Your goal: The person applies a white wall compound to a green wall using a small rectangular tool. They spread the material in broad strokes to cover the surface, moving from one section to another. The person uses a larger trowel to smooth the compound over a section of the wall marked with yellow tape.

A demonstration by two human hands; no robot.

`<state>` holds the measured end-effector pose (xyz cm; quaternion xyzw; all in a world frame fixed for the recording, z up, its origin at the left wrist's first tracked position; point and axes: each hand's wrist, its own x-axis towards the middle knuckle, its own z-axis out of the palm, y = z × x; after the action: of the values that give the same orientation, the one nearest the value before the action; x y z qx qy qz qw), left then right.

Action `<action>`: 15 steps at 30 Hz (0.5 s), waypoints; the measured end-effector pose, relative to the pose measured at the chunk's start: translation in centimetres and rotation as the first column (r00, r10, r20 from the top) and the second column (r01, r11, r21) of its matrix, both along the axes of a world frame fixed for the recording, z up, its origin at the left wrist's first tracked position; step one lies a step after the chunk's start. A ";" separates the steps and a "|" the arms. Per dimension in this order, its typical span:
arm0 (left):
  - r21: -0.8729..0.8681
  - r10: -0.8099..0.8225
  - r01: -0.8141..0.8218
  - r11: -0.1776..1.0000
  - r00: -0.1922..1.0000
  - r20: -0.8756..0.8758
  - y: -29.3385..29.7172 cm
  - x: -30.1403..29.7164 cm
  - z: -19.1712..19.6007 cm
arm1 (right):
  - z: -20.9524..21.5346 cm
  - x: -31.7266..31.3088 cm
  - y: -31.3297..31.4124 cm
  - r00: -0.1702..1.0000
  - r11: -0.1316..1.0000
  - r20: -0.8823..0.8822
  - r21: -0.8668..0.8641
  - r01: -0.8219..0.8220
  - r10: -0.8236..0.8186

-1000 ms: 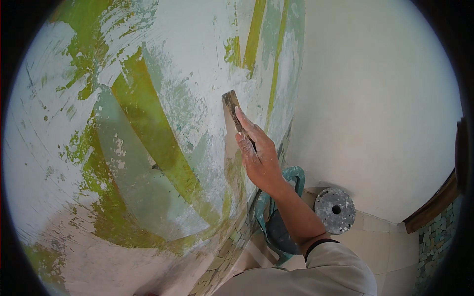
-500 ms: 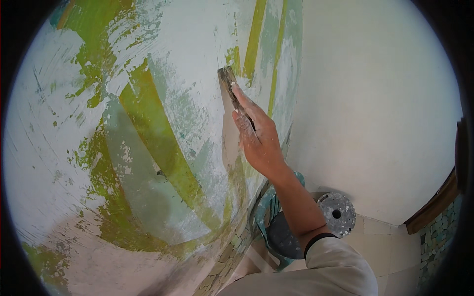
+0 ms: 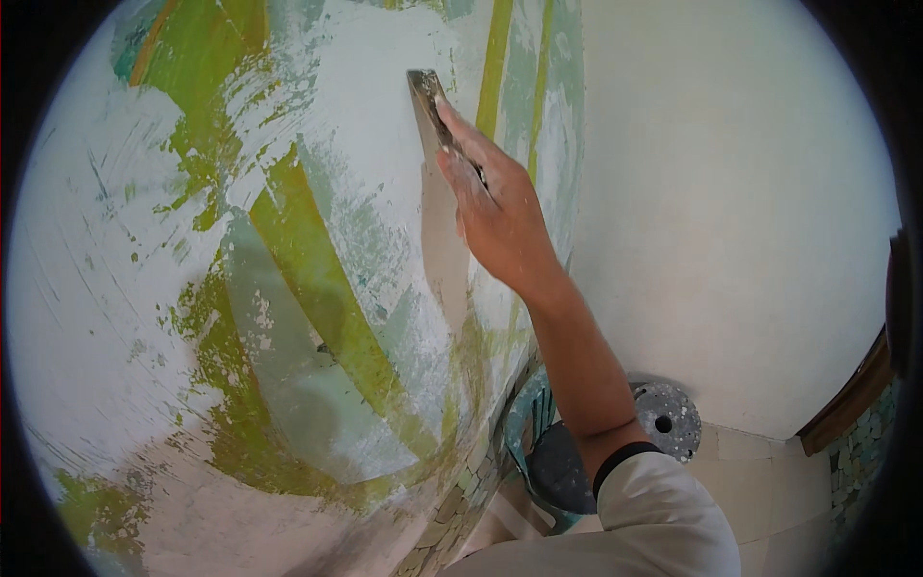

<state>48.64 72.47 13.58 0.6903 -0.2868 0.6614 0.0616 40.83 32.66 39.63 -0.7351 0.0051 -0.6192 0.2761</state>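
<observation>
Putty knife (image 3: pixel 428 111): flat metal blade, smeared with pale filler, held upright against the wall (image 3: pixel 144 317), high in the view and just left of the room corner. Blade face lies on the wall surface; its top end points up and slightly left. A narrow band of smooth pale filler (image 3: pixel 437 250) runs down the wall directly below the blade.

Right hand (image 3: pixel 495 216): closed around the lower part of the putty knife, fingers (image 3: pixel 461 130) stretched along the back of the blade and pressing it to the wall. Knuckles dusted with white filler. The forearm rises from the lower edge of the view; a white sleeve (image 3: pixel 663 519) with a dark cuff covers the upper arm.

Left hand: not in view.

Wall being worked: patchy surface, white filler over green and yellow-green paint, with diagonal green stripes (image 3: pixel 327 298) showing through and scrape marks on the left part. At its foot, a strip of small mosaic tiles (image 3: pixel 461 495).

Adjoining wall (image 3: pixel 731 212) to the right: plain white, even.

Below the arm: a teal plastic basket (image 3: pixel 529 433), partly hidden by the forearm, on the floor near the corner. Just right of it, a round grey disc (image 3: pixel 668 418) with a dark hole at its centre, speckled with white. Pale floor tiles (image 3: pixel 769 481) around them.
</observation>
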 end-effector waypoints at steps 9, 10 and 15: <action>0.039 -0.004 0.003 0.999 1.000 0.023 -0.2 -0.4 1.0 | 3.8 0.0 -0.8 0.994 0.991 0.025 -0.086 0.107 -0.106; 0.064 0.006 -0.009 0.998 0.999 0.047 -0.2 -0.7 1.5 | 4.2 0.0 -0.7 0.994 0.991 0.018 -0.086 0.107 -0.106; 0.071 0.090 -0.077 0.995 0.973 -0.212 3.8 0.8 -6.4 | 5.6 -0.3 0.0 0.991 0.989 -0.007 -0.068 0.131 -0.131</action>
<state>49.49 76.27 7.18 0.7708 -0.2699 0.5755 0.0428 40.51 32.63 45.25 -0.7458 0.0340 -0.6314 0.2097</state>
